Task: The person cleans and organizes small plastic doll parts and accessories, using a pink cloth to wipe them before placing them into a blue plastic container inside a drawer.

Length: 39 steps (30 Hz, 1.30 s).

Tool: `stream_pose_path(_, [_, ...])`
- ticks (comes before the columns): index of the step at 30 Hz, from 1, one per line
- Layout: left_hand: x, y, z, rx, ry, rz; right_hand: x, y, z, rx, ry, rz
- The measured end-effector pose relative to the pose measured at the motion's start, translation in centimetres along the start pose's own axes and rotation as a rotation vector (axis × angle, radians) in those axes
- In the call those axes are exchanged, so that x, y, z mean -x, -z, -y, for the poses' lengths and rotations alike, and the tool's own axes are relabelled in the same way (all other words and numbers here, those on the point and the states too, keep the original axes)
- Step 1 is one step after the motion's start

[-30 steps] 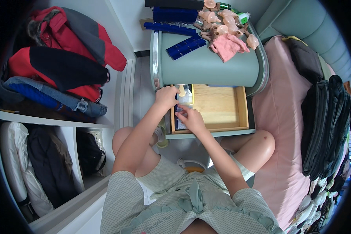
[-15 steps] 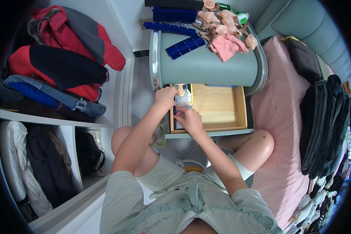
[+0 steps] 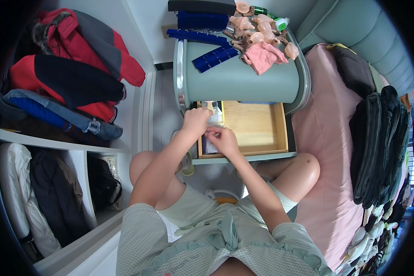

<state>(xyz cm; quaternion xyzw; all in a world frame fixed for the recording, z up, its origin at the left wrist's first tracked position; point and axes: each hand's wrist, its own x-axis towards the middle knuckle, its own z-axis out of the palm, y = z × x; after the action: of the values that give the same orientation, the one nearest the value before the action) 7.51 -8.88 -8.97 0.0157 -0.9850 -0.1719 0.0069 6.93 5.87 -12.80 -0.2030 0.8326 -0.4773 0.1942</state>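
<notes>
A pulled-out drawer (image 3: 257,133) with a pale wooden inside sits in front of me. My left hand (image 3: 198,121) is over its left side, with the fingers curled down and their tips largely hidden. Just nearer and to the right, my right hand (image 3: 222,140) pinches with thumb and fingers close to the left hand's fingertips. What either hand grips is too small or covered to make out. Beside the left hand, a clear packet with a yellow edge (image 3: 217,117) lies in the drawer. Below the right fingertips, a clear-looking item (image 3: 210,146) lies along the drawer's left wall.
The green nightstand (image 3: 244,85) carries blue slotted strips (image 3: 215,58), a pink cloth (image 3: 264,58) and a pile of peach-coloured silicone parts (image 3: 257,37). Left stands an open wardrobe with jackets (image 3: 73,83). A pink bed (image 3: 324,138) with folded dark trousers (image 3: 382,147) borders the right.
My left hand has shifted slightly nearer me, bringing its fingertips closer to my right hand's. The whole view has moved a little; the drawer and the things on the nightstand are unchanged.
</notes>
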Motion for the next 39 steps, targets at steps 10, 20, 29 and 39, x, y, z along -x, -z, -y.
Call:
stream_pose_path(10, [-0.2,6.1,-4.3,0.263,-0.047,-0.222,-1.7,4.8,1.9,-0.441,0.112,-0.054])
stream_pose_path(20, [-4.4,8.7,-3.5,0.306,0.003,-0.571,-7.1,8.6,7.6,-0.045,0.317,-0.312])
stream_pose_path(29, [-7.5,9.5,-1.9,0.264,0.064,-0.690,-11.4,10.2,8.6,0.113,0.407,-0.380])
stream_pose_path(39, [-10.1,8.8,-1.4,0.074,0.048,-0.591,-13.7,9.2,9.1,-0.095,0.379,-0.332])
